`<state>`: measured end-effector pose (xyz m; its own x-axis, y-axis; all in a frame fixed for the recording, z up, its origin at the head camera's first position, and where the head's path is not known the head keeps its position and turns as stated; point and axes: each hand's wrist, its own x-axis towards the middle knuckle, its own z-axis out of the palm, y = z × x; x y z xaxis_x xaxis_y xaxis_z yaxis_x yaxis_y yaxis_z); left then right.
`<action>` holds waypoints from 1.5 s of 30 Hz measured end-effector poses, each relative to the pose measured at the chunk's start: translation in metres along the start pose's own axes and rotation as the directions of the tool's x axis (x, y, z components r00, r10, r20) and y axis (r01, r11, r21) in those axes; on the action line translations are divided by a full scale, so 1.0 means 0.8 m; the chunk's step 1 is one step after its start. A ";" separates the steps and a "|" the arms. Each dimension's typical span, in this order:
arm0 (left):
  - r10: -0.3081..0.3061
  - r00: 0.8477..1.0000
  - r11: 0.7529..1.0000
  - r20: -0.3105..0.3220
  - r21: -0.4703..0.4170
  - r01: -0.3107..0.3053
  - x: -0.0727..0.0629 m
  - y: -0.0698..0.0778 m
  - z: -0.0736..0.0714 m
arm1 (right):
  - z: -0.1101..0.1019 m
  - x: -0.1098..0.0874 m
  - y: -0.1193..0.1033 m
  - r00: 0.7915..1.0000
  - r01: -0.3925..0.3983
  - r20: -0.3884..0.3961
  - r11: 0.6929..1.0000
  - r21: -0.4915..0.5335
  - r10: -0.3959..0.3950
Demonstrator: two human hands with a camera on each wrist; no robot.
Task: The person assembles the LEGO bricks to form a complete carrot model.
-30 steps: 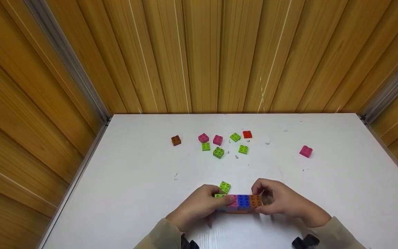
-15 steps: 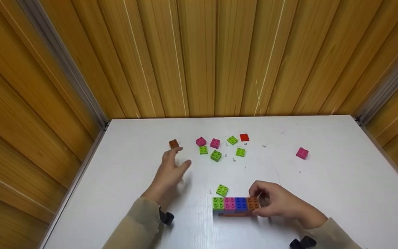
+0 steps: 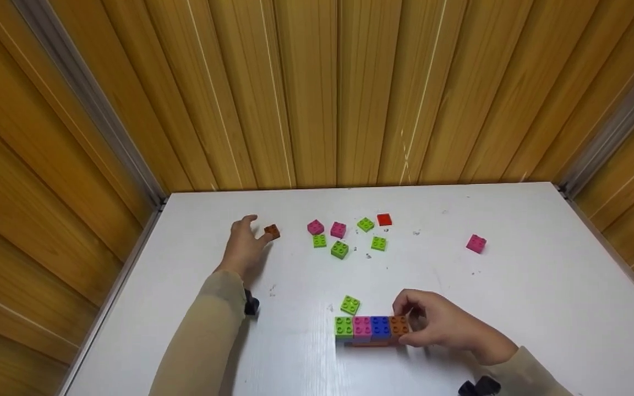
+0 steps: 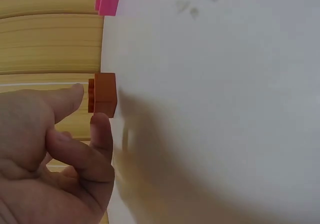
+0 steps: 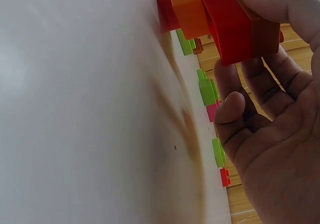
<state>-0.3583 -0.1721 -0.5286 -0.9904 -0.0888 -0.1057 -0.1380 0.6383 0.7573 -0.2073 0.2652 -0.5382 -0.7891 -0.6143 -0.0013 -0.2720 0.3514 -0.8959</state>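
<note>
My left hand [image 3: 241, 248] is at the far left of the table, thumb and fingers apart beside a single brown toy brick [image 3: 273, 231]. In the left wrist view that brick [image 4: 105, 94] stands in front of the fingertips, studs toward the thumb side. My right hand [image 3: 442, 322] pinches the brown right end of a built row of bricks [image 3: 371, 328] near the front. Lime, pink, blue and brown studded tops make up its upper layer. Red [image 5: 231, 28] and orange bricks [image 5: 187, 11] show lower down in the right wrist view.
A loose lime brick [image 3: 350, 304] lies just behind the row. Farther back are pink bricks [image 3: 315, 226], several lime bricks [image 3: 339, 249] and a flat red piece [image 3: 384, 219]. One pink brick [image 3: 476, 243] sits off to the right. Wood-patterned panels [image 3: 317, 99] border the white table.
My left hand has let go of the row's lime end and moved far left to the loose brown brick. The right hand keeps its grip on the row's brown end.
</note>
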 end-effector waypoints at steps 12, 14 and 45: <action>-0.007 0.999 0.997 0.046 0.073 0.004 0.018 0.008 0.012 | 0.000 -0.001 -0.001 1.000 0.009 -0.006 1.000 0.003 -0.009; -0.009 0.999 0.997 0.036 0.076 0.006 0.019 0.008 0.013 | 0.001 -0.001 -0.001 1.000 0.013 -0.005 1.000 0.005 -0.012; -0.069 0.995 0.978 0.068 -0.194 0.081 -0.040 0.025 0.018 | 0.001 0.001 0.002 1.000 0.001 0.001 1.000 0.010 -0.002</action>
<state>-0.3293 -0.1456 -0.5193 -0.9763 -0.0806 -0.2008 -0.2149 0.4690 0.8567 -0.2082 0.2649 -0.5399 -0.7879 -0.6158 -0.0006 -0.2676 0.3432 -0.9003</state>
